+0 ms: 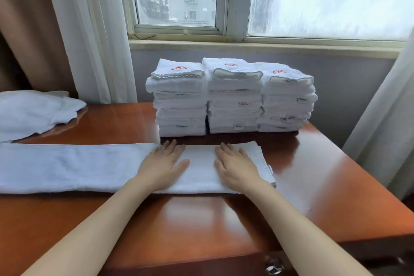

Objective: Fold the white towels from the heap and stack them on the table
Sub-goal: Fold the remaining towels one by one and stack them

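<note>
On the glossy reddish-brown wooden table (313, 177), a long white terry towel (78, 167), already folded into a narrow strip, lies crosswise before three neat stacks of folded white towels (233, 98). Both hands rest flat and a little apart on its right end, fingers straight: the left hand (163, 163) nearer the middle, the right hand (235, 163) near the hemmed edge. To do this well, smooth outward, square the corners, then bring one end over evenly. A crumpled white towel heap (33, 112) waits at far left.
</note>
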Demonstrator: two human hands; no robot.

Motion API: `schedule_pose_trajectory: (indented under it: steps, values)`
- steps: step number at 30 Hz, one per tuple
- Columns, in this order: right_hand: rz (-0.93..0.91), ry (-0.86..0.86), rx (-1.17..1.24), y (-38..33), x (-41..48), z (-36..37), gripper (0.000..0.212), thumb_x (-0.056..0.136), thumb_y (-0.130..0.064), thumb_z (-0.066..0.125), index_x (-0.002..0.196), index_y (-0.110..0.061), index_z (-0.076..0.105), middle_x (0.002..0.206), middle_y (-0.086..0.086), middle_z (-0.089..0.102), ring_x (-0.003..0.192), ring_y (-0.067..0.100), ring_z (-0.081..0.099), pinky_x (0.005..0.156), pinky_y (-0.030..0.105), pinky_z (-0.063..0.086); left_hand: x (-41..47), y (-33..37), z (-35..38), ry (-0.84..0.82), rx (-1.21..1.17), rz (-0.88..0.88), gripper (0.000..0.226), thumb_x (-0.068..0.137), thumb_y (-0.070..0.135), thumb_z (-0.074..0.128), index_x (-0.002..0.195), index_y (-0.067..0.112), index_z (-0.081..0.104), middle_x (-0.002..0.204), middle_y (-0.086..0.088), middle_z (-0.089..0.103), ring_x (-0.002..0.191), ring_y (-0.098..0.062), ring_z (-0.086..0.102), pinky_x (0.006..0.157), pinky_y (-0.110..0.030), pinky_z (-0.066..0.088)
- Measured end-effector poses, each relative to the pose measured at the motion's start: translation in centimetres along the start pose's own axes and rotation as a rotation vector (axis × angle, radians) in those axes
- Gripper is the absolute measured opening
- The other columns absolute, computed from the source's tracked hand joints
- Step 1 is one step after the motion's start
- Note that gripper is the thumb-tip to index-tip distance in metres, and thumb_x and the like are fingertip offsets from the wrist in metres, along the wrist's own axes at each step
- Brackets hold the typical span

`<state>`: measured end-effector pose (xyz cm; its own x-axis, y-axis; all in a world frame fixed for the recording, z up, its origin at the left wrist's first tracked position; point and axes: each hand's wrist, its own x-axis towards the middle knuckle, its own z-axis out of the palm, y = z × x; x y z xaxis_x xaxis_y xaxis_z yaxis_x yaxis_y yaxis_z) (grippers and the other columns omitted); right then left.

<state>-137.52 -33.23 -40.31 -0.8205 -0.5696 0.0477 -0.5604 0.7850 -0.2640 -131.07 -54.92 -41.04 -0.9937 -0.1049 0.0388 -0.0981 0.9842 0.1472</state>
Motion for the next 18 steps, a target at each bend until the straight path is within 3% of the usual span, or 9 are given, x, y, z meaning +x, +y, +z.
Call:
schedule_pose_trajectory:
  steps: [4,11,18]
  values:
    - [0.001,0.027,0.029,-2.6,0.3,-0.1,0.051,0.105,-0.028,0.03,0.153,-0.011,0.029,0.164,0.008,0.022,0.152,0.021,0.014,0.122,0.042,0.01,-1.7,-4.1,-1.0,0.014,0.027,-0.085,0.062,0.102,0.056,0.025,0.157,0.029,0.02,0.166,-0.002,0.008,0.153,-0.018,0.006,0.122,-0.039,0.009]
    - [-0.229,-0.025,0.098,-12.5,2.5,1.9,0.05,0.106,-0.03,0.031,0.152,-0.011,0.029,0.16,0.007,0.029,0.15,0.021,0.018,0.118,0.038,0.011,-4.0,-11.1,-2.5,-0.027,0.065,-0.14,0.058,0.103,0.054,0.024,0.156,0.031,0.022,0.166,-0.002,0.01,0.153,-0.017,0.007,0.121,-0.04,0.004]
    - [-0.347,-0.061,0.086,-19.8,6.2,3.8,0.05,0.106,-0.031,0.03,0.152,-0.012,0.029,0.153,0.001,0.036,0.146,0.02,0.023,0.12,0.038,0.01,-7.1,-19.3,-3.7,-0.03,0.004,-0.269,0.058,0.105,0.051,0.021,0.158,0.028,0.015,0.167,0.0,0.004,0.153,-0.013,0.003,0.121,-0.038,0.002]
